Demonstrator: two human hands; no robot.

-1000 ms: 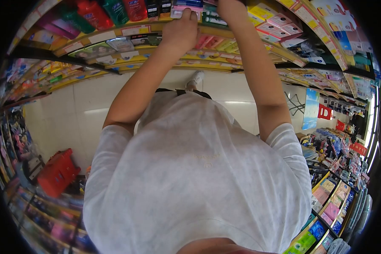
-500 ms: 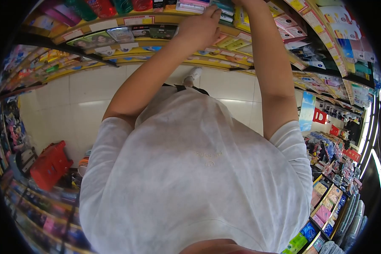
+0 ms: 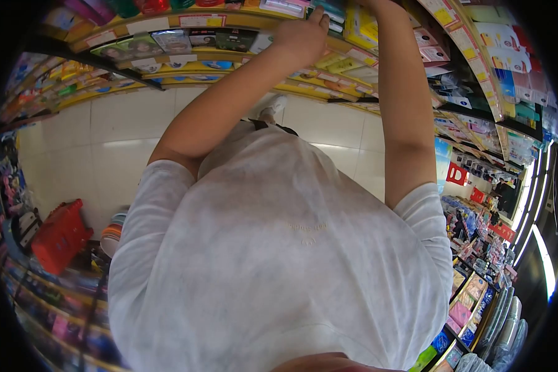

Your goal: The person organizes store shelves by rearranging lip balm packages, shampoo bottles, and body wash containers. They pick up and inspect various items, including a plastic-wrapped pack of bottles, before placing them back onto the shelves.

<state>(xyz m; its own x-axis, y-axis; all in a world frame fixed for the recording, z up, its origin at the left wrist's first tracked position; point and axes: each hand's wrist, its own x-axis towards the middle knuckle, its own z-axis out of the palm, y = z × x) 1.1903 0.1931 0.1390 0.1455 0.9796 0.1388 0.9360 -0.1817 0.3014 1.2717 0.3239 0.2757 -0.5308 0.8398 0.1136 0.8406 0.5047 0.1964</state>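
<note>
My left hand (image 3: 302, 38) reaches over the front of a shelf at the top of the view. Its fingers are stretched forward and slightly bent, with the tips at the teal boxes (image 3: 334, 15). Whether they press on a box is hard to make out. Just left of the fingertips lies a white and lilac pack (image 3: 283, 7). Of my right hand (image 3: 377, 4) only the wrist end shows at the top edge; the fingers are cut off by the frame. It is nearest to the yellow boxes (image 3: 361, 26) on the same shelf.
Red and green bottles (image 3: 153, 5) stand along the upper left shelf. Pink boxes (image 3: 429, 42) sit right of my right arm. Lower tiers carry face-printed boxes (image 3: 139, 47). A red plastic crate (image 3: 60, 239) stands on the tiled floor (image 3: 127, 124) at left, near stacked bowls (image 3: 113, 233).
The view has shifted a little, so the shelves sit slightly higher. My left hand has moved slightly right along the teal boxes. My right hand stays at the top edge.
</note>
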